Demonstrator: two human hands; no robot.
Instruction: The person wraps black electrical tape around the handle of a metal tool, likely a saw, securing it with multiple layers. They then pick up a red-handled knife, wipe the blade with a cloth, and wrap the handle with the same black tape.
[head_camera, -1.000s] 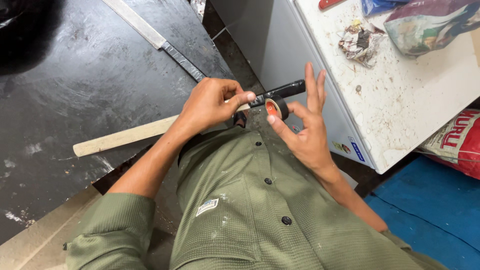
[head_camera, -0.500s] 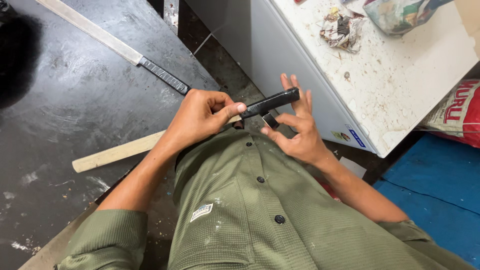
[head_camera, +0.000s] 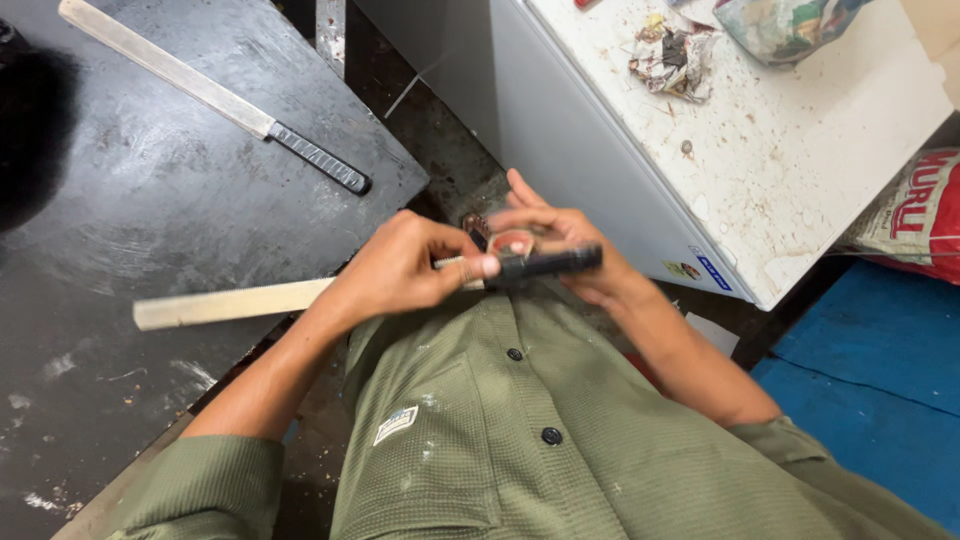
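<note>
Both hands at chest: left hand (head_camera: 400, 272) pinching black-handled file (head_camera: 545, 264), right hand (head_camera: 560, 245) fingers loose behind it.

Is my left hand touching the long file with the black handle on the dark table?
Apart. The head view shows bare dark table between the left hand and that file.

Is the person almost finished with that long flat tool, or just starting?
Hard to say. In hand: the left hand pinches the pale flat tool where its blade meets the black handle, and the right hand works behind that handle, blurred. A second flat tool lies untouched on the dark table. Nothing looks plainly finished, so what is left cannot be told.
</note>
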